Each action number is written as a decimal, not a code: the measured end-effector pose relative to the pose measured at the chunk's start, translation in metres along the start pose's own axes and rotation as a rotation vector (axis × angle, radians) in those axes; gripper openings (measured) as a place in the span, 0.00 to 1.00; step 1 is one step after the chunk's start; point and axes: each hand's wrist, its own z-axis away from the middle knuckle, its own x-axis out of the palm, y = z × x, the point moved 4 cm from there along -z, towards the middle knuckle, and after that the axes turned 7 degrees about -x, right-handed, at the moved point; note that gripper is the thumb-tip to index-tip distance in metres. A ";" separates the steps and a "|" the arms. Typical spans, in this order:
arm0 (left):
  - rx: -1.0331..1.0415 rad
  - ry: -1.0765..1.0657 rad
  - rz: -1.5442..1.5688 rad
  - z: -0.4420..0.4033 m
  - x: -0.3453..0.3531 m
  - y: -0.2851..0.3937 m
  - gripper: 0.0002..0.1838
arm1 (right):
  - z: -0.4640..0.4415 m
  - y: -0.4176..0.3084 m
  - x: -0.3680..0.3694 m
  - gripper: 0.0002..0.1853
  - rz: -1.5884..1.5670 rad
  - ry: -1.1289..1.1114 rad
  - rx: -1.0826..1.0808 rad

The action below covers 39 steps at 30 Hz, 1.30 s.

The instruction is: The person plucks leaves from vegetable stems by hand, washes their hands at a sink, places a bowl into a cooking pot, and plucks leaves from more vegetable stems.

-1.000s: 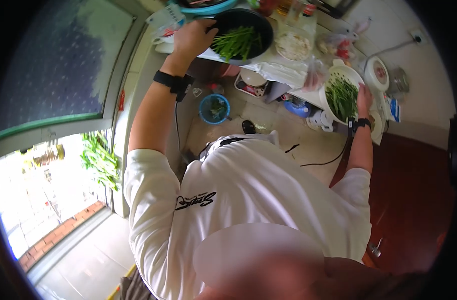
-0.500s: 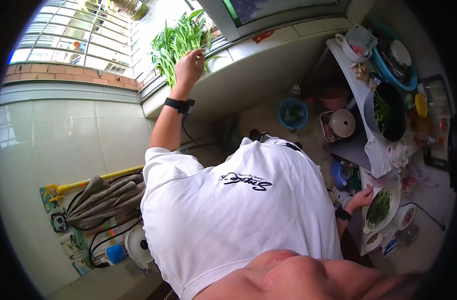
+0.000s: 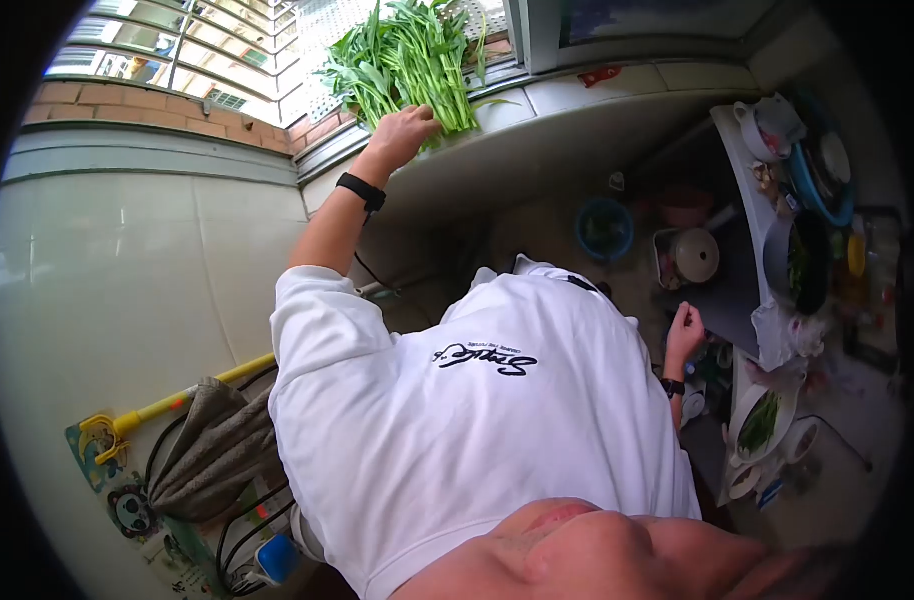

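A bundle of water spinach (image 3: 417, 60) lies on the window ledge, its leaves to the left and its cut stems toward the room. My left hand (image 3: 405, 135), with a black band on the wrist, is at the lower end of the stems, fingers curled down onto them. My right hand (image 3: 686, 330) is raised beside my body, fingers bent together; whatever they may hold is too small to make out. Below it to the right, a white oval dish (image 3: 789, 395) contains cut greens (image 3: 760, 422).
A metal-framed window (image 3: 537, 50) borders the ledge. A blue basin (image 3: 605, 228) and a lidded pot (image 3: 695, 255) are low down ahead. On the right counter (image 3: 742, 170) stand a dark pan (image 3: 777, 255) and several dishes. A yellow pole (image 3: 197, 392) and grey cloth (image 3: 212, 450) are at left.
My right hand has left the side of the oval dish and moved forward and up. My left hand has lowered onto the stem ends. The view has shifted slightly.
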 end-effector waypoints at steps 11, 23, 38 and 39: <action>0.180 0.149 0.034 0.001 0.001 -0.021 0.11 | 0.034 -0.007 -0.001 0.12 0.040 0.045 0.050; -0.442 1.151 0.824 -0.020 -0.123 -0.114 0.12 | 0.009 -0.038 -0.011 0.11 0.044 0.085 -0.022; -0.315 1.545 0.373 0.000 -0.232 -0.082 0.09 | -0.020 -0.045 -0.020 0.10 -0.037 0.086 -0.097; -0.249 1.588 0.332 0.006 -0.248 -0.072 0.10 | -0.024 -0.047 -0.020 0.10 -0.039 0.091 -0.097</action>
